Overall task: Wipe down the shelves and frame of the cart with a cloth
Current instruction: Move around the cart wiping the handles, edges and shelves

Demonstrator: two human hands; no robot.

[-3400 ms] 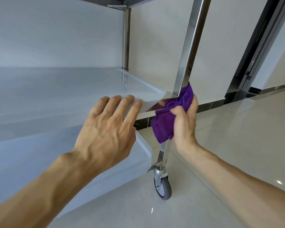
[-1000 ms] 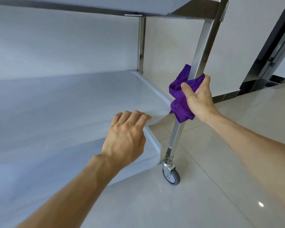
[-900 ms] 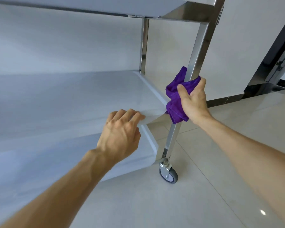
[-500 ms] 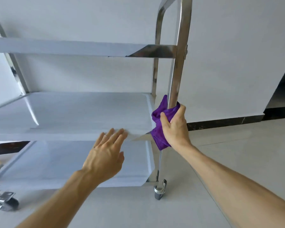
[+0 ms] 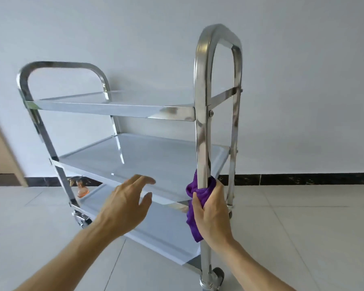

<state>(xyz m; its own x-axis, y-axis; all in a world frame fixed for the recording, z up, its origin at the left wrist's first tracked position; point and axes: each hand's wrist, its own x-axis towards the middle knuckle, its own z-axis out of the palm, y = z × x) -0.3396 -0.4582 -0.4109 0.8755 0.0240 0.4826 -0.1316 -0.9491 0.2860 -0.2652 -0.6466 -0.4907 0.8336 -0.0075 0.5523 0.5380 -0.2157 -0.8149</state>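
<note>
Head cam: I've got my right hand (image 5: pixel 211 215) wrapped round the purple cloth (image 5: pixel 192 219), clamping it on the cart's near-right post (image 5: pixel 202 143) at mid-shelf (image 5: pixel 156 162) lvl, w/ left hand (image 5: pixel 127 203) spread loose, fingers just left of that post over the shelf's front edge.

There is just the one view, from a camera on the person's head, standing close at the near right corner of the cart (image 5: pixel 122 110). It faces forward and a little down, toward the white wall (image 5: pixel 303 80) behind. The wide lens takes in all three shelves, both looped handles and the tiled floor (image 5: pixel 313 227), bending the edges. Both forearms reach in from the bottom edge, so the cart stands within arm's reach.
</note>
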